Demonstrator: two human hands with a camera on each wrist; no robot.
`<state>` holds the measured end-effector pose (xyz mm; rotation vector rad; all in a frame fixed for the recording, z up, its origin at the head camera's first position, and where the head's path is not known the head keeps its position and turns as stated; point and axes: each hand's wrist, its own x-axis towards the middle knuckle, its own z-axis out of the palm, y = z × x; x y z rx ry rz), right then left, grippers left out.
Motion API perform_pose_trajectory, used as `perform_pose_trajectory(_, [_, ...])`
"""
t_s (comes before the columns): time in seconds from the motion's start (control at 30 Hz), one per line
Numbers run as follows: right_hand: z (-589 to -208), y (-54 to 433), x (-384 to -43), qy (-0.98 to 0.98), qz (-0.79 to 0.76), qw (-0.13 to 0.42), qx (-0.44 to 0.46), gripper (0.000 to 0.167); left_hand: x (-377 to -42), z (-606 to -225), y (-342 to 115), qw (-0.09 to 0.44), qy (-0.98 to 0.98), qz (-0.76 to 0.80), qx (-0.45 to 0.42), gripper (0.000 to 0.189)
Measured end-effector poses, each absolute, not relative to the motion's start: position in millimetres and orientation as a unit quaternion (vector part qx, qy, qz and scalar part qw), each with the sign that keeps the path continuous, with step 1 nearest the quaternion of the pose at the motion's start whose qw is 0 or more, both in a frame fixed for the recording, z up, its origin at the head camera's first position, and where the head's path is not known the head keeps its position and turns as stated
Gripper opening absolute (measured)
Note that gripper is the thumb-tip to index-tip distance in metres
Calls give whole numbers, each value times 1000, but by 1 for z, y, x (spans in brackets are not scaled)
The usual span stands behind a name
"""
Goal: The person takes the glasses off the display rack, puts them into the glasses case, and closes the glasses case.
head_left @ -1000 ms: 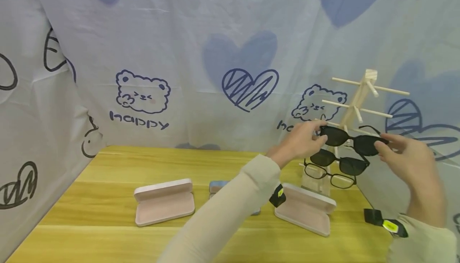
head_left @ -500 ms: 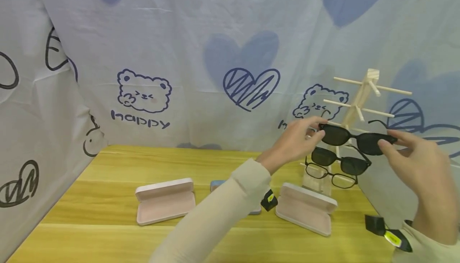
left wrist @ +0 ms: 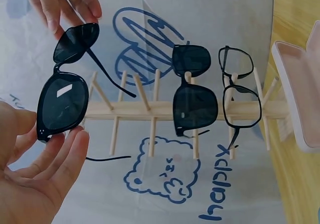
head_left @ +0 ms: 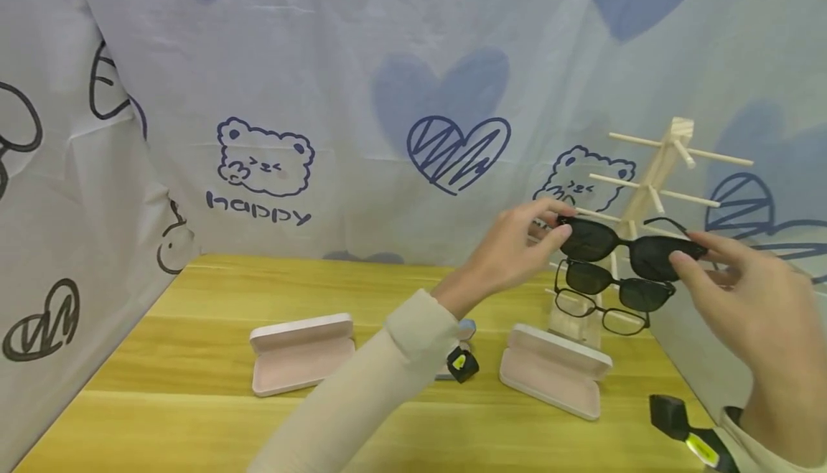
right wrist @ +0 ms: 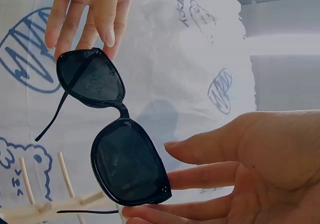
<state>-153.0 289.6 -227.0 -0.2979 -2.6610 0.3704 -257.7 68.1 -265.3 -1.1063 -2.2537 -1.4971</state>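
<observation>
In the head view my left hand (head_left: 510,250) and my right hand (head_left: 762,301) hold black sunglasses (head_left: 589,241) between them. Each pinches one end of the frame between thumb and fingers. The temples point away from me, toward the wooden glasses stand (head_left: 646,179). In the left wrist view these sunglasses (left wrist: 62,104) are apart from the stand's pegs. The right wrist view has the near lens (right wrist: 130,161) close to my right thumb. Lower on the stand hang a second pair of sunglasses (head_left: 588,278) and thin black-framed clear eyeglasses (head_left: 623,322).
Two pale pink glasses cases lie open on the wooden table (head_left: 194,415): a left case (head_left: 304,362) and a right case (head_left: 549,380) before the stand. A blue case (head_left: 466,329) is mostly hidden by my left forearm. Patterned cloth (head_left: 362,193) hangs behind.
Both hands have shifted the held sunglasses slightly left relative to the stand. My left forearm has swung left, covering more of the blue case. The head view has turned slightly.
</observation>
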Motion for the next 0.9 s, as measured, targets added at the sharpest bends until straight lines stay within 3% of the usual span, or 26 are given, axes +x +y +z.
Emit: perform_pose_trajectory(0.9, [-238, 256, -167, -952, 222, 208, 27, 56, -252, -277, 7, 134, -762, -543, -327, 21])
